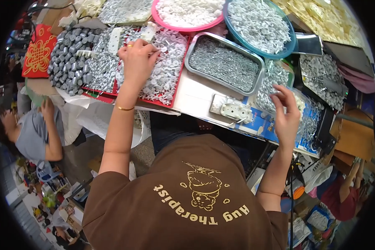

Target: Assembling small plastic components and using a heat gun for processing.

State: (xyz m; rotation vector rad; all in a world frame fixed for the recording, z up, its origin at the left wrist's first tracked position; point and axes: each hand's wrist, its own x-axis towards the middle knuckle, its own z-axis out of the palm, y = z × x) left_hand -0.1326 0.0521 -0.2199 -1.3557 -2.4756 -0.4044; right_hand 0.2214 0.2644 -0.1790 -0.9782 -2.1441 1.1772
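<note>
My left hand (136, 62) is over a red tray (171, 104) heaped with small white plastic pieces with round heads. Its fingers curl down and close together at the heap; whatever they grip is too small to make out. My right hand (286, 116) is raised above the right side of the table, thumb and fingers bent but apart, with nothing visible between them. Left of it, on a blue printed sheet (260, 123), sits a pale block with holes (236, 112). Small clear and metal pieces (271, 83) lie just beyond my right hand.
A metal tray (189, 62) holds fine metal pins. Behind are a pink basin (154, 14) and a teal basin (293, 41) of white pieces. Grey cylinders (71, 58) are piled at left. Other people sit at left (37, 133) and lower right (341, 200).
</note>
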